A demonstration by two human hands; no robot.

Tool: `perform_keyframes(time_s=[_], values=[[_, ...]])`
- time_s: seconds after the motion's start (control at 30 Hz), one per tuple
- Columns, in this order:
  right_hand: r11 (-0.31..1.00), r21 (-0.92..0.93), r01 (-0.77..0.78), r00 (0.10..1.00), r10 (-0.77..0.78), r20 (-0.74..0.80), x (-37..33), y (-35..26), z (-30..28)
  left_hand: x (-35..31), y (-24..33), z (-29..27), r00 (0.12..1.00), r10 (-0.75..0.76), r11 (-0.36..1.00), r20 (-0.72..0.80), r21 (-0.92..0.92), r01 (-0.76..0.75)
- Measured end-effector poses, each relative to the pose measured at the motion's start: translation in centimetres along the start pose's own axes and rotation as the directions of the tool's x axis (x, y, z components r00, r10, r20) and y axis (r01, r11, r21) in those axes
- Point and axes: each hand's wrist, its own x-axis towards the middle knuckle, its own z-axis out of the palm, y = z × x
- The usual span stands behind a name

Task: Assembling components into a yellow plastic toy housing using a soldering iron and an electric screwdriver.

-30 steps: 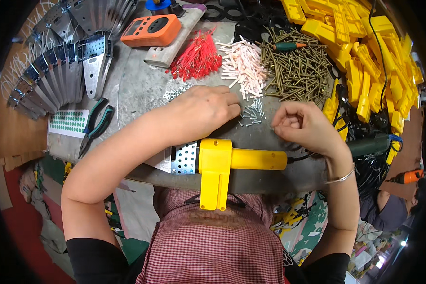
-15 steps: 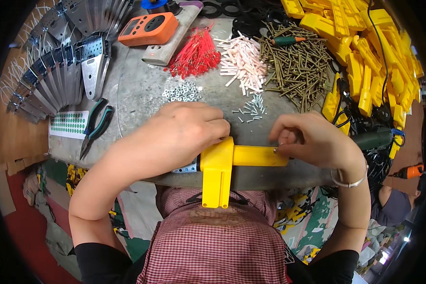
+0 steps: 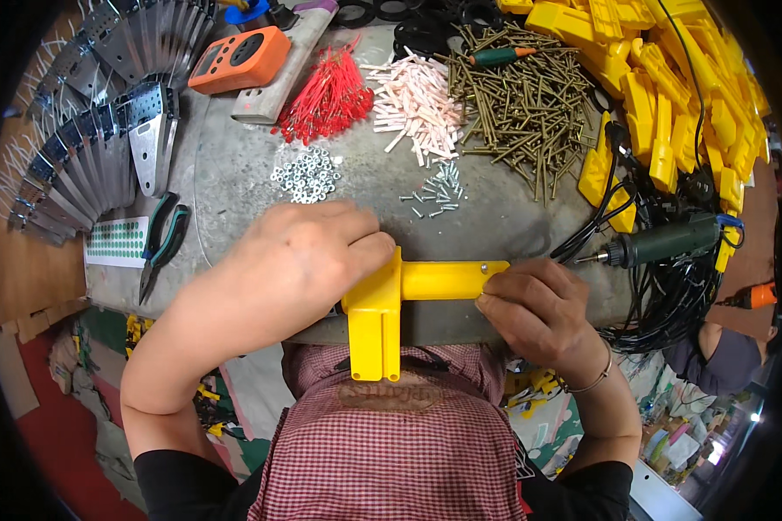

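Head view, yellow housing (image 3: 375,334), end in right grip (image 3: 539,308)

The yellow, seemingly plastic housing (image 3: 381,304) overhangs the tabletop edge (image 3: 447,332), handle (image 3: 447,280) rightward.

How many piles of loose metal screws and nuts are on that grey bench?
3: small silver-coloured metal nuts beyond the left bare hand; small silver-coloured metal screws to their right; long brass-coloured metal screws farther right. Others may be hidden behind the hands.
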Motion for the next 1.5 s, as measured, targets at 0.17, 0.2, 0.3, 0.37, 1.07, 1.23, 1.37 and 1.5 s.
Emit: perform_keyframes(time_s=[0.17, 0.2, 0.3, 0.37, 1.07, 1.23, 1.37, 1.5], values=[[0.996, -0.045, 0.075, 0.991, -0.080, -0.107, -0.8, 0.7, 0.7, 0.0, 0.0, 0.2, 0.998, -0.056, 0.998, -0.022, -0.031, 0.055], [0.996, -0.042, 0.078, 0.991, -0.082, -0.109, -0.9, 0.7, 0.7, 0.2, -0.3, 0.3, 0.997, -0.076, 0.996, 0.016, -0.049, 0.076], [0.996, -0.038, 0.078, 0.990, -0.082, -0.117, -1.2, 0.6, 0.6, 0.4, -0.9, 0.5, 0.995, -0.090, 0.989, 0.052, -0.110, 0.095], [0.998, 0.021, 0.054, 0.985, -0.050, -0.163, -1.4, 0.6, 0.6, 0.8, -1.4, 0.8, 0.995, -0.082, 0.984, 0.051, -0.153, 0.089], [0.785, 0.429, -0.448, 0.885, 0.321, 0.337, 7.2, -0.6, -1.3, -4.0, 1.6, 0.5, 0.967, -0.203, 0.924, -0.156, -0.358, 0.136], [0.798, 0.531, -0.284, 0.940, 0.121, 0.320, 4.0, -6.1, 0.3, -7.6, 4.8, 2.1, 0.993, -0.119, 0.900, -0.012, -0.423, 0.102], [0.855, 0.490, -0.171, 0.959, 0.029, 0.283, 2.8, -6.4, 2.8, -7.9, 5.1, 4.0, 0.989, -0.129, 0.905, -0.070, -0.415, 0.089], [0.878, 0.462, -0.123, 0.964, -0.005, 0.267, 2.5, -6.7, 3.1, -8.3, 5.2, 4.2, 0.989, -0.090, 0.926, -0.115, -0.375, 0.040]])
